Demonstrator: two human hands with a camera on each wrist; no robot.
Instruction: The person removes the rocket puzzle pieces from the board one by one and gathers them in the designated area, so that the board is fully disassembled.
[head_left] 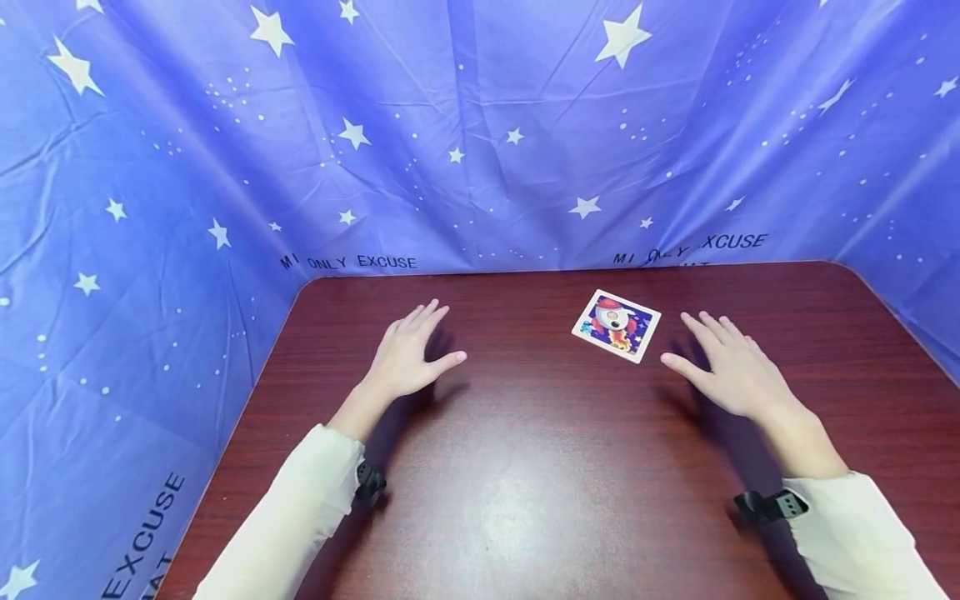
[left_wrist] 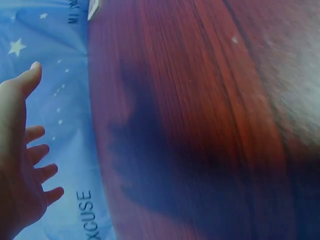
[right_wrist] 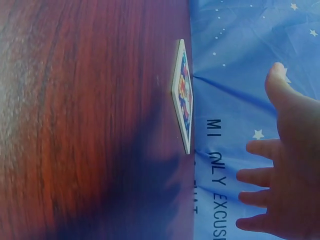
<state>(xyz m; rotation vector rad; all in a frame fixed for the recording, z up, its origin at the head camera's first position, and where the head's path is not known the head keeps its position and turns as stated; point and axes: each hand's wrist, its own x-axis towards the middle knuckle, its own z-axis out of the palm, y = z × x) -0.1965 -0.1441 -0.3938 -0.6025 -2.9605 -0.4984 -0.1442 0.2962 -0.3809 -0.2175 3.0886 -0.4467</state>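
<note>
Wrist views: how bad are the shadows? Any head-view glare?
Head: bright glare on the wood-grain tabletop, clear of the rocket picture tile; left wrist: broad, dark shadow of the left hand; right wrist: dark shadow of the right hand beside the tile, its print soft.

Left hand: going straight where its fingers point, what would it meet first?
Probably the blue star-printed cloth behind the table. In the head view, nothing shows between the left hand and that cloth, though depth is hard to judge.

Square rocket tile, pale-edged; flat, askew on table
</note>
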